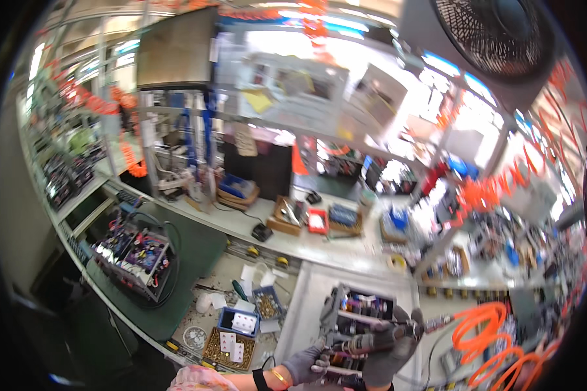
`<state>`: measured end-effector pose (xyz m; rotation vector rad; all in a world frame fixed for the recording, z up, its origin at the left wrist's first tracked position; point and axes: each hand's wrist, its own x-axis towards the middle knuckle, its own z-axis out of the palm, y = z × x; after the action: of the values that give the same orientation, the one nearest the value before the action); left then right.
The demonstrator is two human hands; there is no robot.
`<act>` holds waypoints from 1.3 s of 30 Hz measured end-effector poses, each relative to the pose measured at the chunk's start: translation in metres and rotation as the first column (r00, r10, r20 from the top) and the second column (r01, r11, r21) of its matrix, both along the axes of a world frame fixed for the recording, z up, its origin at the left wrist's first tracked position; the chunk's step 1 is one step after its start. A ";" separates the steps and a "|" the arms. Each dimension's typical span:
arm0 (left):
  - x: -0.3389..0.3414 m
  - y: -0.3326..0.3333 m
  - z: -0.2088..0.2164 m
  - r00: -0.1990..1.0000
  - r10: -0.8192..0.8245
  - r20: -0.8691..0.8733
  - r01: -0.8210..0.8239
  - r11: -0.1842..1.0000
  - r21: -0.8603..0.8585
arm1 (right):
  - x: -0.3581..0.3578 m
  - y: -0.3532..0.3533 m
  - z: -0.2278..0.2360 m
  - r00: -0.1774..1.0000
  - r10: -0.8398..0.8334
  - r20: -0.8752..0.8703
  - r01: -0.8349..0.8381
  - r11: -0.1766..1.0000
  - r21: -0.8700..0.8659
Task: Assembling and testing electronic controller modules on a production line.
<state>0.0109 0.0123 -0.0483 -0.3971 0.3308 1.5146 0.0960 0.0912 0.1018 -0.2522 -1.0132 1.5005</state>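
Note:
My right hand (394, 355), in a grey glove, is closed round a dark air screwdriver (370, 341) held roughly level. A hose fitting at its rear joins an orange coiled air hose (479, 332). My left hand (304, 363), also grey-gloved, has its fingers closed together by the driver's front end; what they pinch is too small to make out. Below and behind both hands is an open metal-framed unit (332, 311) with dark parts and wires inside, partly covered by the hands and the driver. It rests on a pale tray (306, 293).
Left of the tray lie a box of brass-coloured screws (216, 348) with cards on it, a blue bin (231, 316), another small parts bin (267, 303) and a green-handled screwdriver (239, 288). A second wired unit (137, 254) stands on the green mat. A shelf with small boxes (287, 215) runs behind.

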 end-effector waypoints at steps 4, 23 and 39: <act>-0.006 -0.001 -0.002 0.986 0.083 -0.143 -0.074 0.995 0.064 | -0.013 0.000 0.011 0.999 0.042 -0.029 -0.043 0.999 -0.033; -0.043 -0.013 0.045 0.953 0.253 -0.169 -0.220 0.956 0.194 | -0.041 -0.006 0.014 0.991 0.131 0.010 -0.129 0.958 0.256; -0.044 0.061 0.103 0.749 0.169 -0.641 -0.010 0.970 0.244 | 0.004 0.072 0.005 0.913 0.279 -0.298 -0.265 0.960 0.085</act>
<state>-0.0328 0.0735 0.0550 0.3380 0.6931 1.7354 0.1004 0.1636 0.1064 0.1601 -0.8504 1.7040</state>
